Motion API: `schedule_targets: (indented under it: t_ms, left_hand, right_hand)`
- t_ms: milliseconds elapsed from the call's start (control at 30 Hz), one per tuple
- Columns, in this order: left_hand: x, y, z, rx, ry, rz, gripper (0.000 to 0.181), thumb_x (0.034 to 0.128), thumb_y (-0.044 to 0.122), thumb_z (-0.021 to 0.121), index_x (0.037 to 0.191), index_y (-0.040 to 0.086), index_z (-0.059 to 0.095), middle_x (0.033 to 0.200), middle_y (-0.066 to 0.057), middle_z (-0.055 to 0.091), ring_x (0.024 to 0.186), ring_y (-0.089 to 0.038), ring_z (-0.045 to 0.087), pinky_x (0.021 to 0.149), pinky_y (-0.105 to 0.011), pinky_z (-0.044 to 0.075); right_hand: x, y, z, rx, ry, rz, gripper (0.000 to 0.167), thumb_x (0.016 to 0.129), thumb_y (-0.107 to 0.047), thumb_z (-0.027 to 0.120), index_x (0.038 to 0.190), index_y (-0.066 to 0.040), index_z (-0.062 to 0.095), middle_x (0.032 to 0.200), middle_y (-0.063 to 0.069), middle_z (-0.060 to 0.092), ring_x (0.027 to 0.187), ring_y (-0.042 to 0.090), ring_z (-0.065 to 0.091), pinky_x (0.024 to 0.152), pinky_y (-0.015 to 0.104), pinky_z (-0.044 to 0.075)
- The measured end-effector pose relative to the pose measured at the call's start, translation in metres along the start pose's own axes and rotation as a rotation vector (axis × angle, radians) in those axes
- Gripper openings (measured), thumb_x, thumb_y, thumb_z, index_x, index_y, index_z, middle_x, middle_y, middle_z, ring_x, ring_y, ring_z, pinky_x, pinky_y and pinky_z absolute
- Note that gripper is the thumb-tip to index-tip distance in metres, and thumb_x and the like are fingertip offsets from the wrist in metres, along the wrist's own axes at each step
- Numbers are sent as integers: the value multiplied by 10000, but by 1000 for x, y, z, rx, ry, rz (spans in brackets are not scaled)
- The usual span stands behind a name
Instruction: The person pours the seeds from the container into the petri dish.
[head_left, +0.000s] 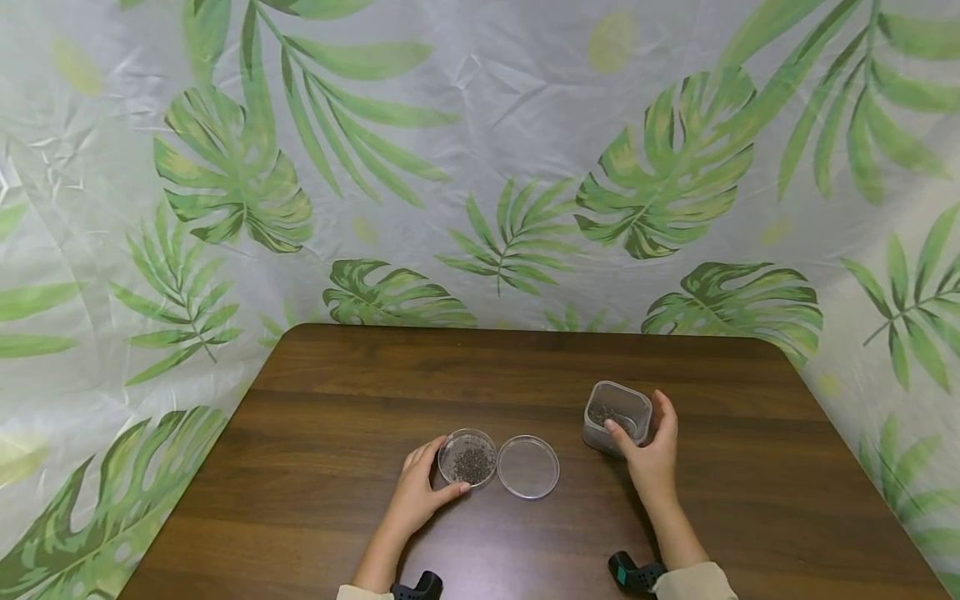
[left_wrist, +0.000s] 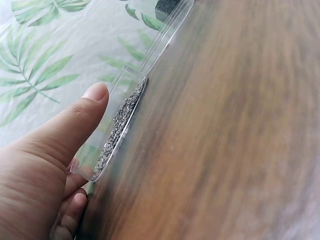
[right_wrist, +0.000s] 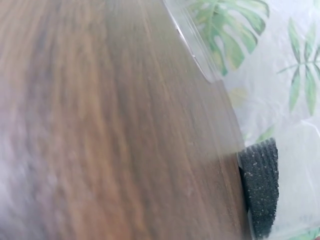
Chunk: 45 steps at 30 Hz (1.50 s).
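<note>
Clear plastic forms the tub (head_left: 597,437) that we see gripped in the right hand (head_left: 652,460), right of and slightly beyond the dish (head_left: 452,448) of dark granules (head_left: 471,463) held by the left hand (head_left: 417,495), the round lid (head_left: 528,468) between them.

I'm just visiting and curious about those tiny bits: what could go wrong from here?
The left hand holds a shallow dish of loose dark grains; a nudge might spill them onto the table. The right hand grips an open tub; tipping it too fast could scatter the grains inside.
</note>
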<state>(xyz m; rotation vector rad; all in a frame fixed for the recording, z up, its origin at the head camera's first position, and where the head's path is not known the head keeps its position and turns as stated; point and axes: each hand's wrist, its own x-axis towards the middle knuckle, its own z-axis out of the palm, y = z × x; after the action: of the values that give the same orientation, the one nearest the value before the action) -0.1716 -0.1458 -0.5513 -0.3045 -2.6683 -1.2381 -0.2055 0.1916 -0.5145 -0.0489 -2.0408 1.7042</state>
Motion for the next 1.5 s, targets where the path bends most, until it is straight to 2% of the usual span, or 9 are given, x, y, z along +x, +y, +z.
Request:
schedule_targets:
  t_ms: [200, 267, 433, 533, 767, 1033, 1167, 1367, 1500]
  left_hand:
    - [0, 0, 0, 2, 1, 3, 838, 658, 510, 721, 1315, 76, 432, 1296, -104, 456, 1204, -302, 344, 964, -483, 297]
    - [0, 0, 0, 4, 2, 2, 841, 658, 513, 719, 1316, 75, 432, 1296, -104, 457, 1204, -301, 344, 963, -484, 298]
    - [0, 0, 0, 1, 3, 4, 839, 659, 500, 725, 1318, 71, 430, 1296, -107, 456, 1203, -300, 346, 962, -485, 300]
    - [0, 0, 0, 1, 4, 6, 839, 659, 497, 727, 1317, 68, 430, 1296, -108, 457, 1202, -302, 347, 960, -487, 301]
    - [0, 0, 0, 7, 3, 5, 837, 659, 493, 730, 1318, 72, 431, 1297, -105, 457, 1203, -303, 346, 961, -488, 299]
    - [0, 0, 0, 9, 1, 2, 833, 660, 479, 736, 1320, 75, 428, 1299, -105, 455, 1204, -303, 346, 960, -489, 300]
    - [0, 0, 0, 8, -2, 2, 836, 662, 486, 730, 1322, 74, 425, 1302, -101, 453, 1204, -303, 345, 960, -489, 299]
    - [0, -1, 0, 2, -3, 2, 842, 659, 493, 728, 1321, 69, 426, 1303, -101, 452, 1204, -298, 345, 962, -485, 299]
    - [0, -1, 0, 0, -1, 2, 847, 658, 506, 722, 1321, 70, 426, 1302, -103, 452, 1203, -297, 345, 962, -485, 301]
  right_hand:
    - [3, 1, 0, 4, 21, -73, 838, 703, -36, 751, 1382, -95, 263, 1389, 105, 274, 1283, 224, 240, 1040, 272, 178]
    - [1, -9, 1, 2, 20, -92, 830, 697, -19, 750, 1372, -62, 269, 1381, 110, 287, 1275, 224, 254, 1038, 275, 188]
    - [-5, -38, 5, -3, -1, -156, 802, 693, 49, 726, 1339, 60, 252, 1351, 188, 301, 1245, 325, 267, 1036, 319, 202]
    - [-7, -45, 8, -1, -16, -194, 801, 684, 73, 720, 1331, 78, 248, 1335, 219, 305, 1218, 362, 275, 1026, 306, 222]
    - [-11, -49, 14, 17, -59, -260, 831, 643, 127, 719, 1323, 104, 244, 1321, 251, 315, 1189, 408, 292, 1022, 347, 242]
    - [-18, -53, 22, 25, -136, -291, 858, 622, 130, 732, 1325, 103, 241, 1312, 275, 307, 1200, 395, 285, 1022, 299, 238]
    - [-21, -53, 25, 25, -181, -309, 868, 622, 128, 736, 1326, 107, 229, 1317, 274, 296, 1215, 377, 276, 1024, 312, 235]
    - [-25, -54, 31, 32, -249, -331, 871, 607, 136, 744, 1312, 135, 232, 1305, 308, 305, 1209, 415, 278, 1025, 329, 228]
    - [-28, -53, 34, 16, -294, -336, 873, 613, 118, 751, 1317, 124, 235, 1307, 295, 322, 1202, 420, 292, 1024, 301, 230]
